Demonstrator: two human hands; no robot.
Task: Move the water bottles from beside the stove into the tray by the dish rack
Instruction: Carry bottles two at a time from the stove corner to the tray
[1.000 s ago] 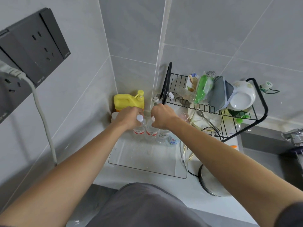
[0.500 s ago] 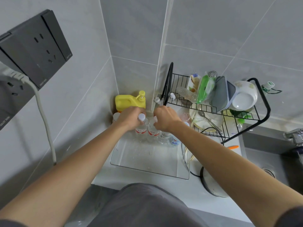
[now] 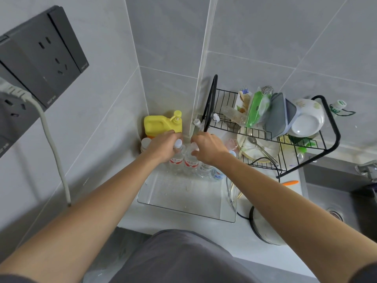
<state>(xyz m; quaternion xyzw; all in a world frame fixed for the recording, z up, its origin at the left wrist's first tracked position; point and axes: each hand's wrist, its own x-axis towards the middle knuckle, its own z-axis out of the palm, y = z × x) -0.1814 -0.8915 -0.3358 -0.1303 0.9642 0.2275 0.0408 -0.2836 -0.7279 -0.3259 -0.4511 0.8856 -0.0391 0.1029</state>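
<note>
No legible text is being shown. Red-and-white labels on the water bottles (image 3: 175, 161) and small print on the wall socket (image 3: 43, 58) are being rendered too blurred to read.

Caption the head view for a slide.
Both hands, left and right, set water bottles upright in the clear tray.

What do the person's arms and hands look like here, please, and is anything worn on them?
Both forearms are bare, with no watch, bracelet or gloves showing. The left hand and right hand show no rings. A dark sleeve edge shows at the lower right corner.
</note>
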